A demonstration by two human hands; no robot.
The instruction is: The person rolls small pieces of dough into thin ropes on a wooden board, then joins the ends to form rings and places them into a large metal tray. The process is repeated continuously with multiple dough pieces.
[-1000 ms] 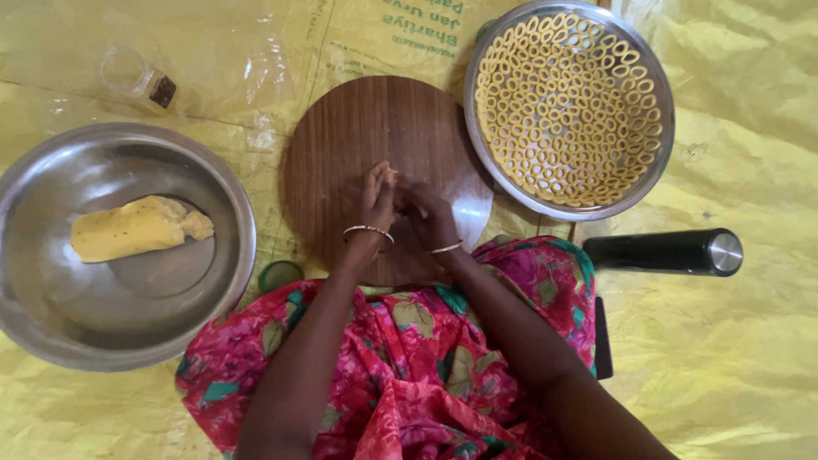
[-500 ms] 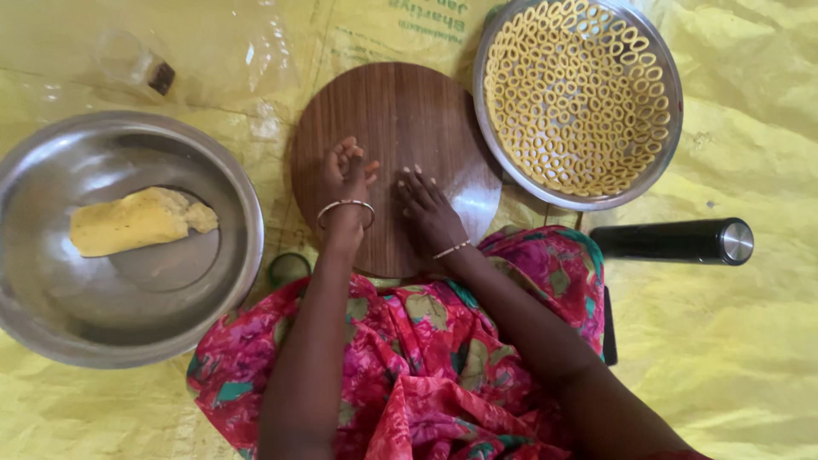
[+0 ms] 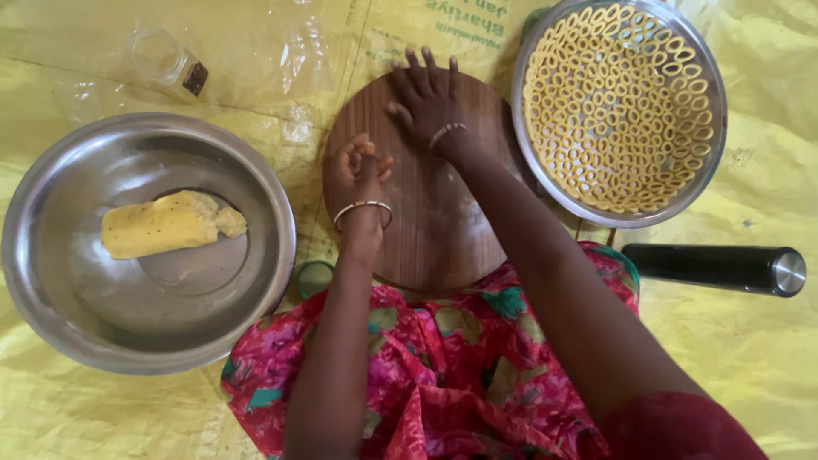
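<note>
- Since half a second ago, the right hand [image 3: 429,98] has slid to the far edge of the round brown wooden board [image 3: 443,230], fingers spread flat.
- Left hand [image 3: 358,166] pinches a small bit of yellow dough [image 3: 369,148] over the board's left side.
- Wide steel bowl [image 3: 145,243] holding a yellow dough block [image 3: 166,223] sits left; round steel tray [image 3: 619,111] of dough rings [image 3: 618,102] sits right, both within reach.
- Board's near half is bare.

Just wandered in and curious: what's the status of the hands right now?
Left hand curled over small dough bit. Right hand flat on round wooden board. Nothing in the way.
</note>
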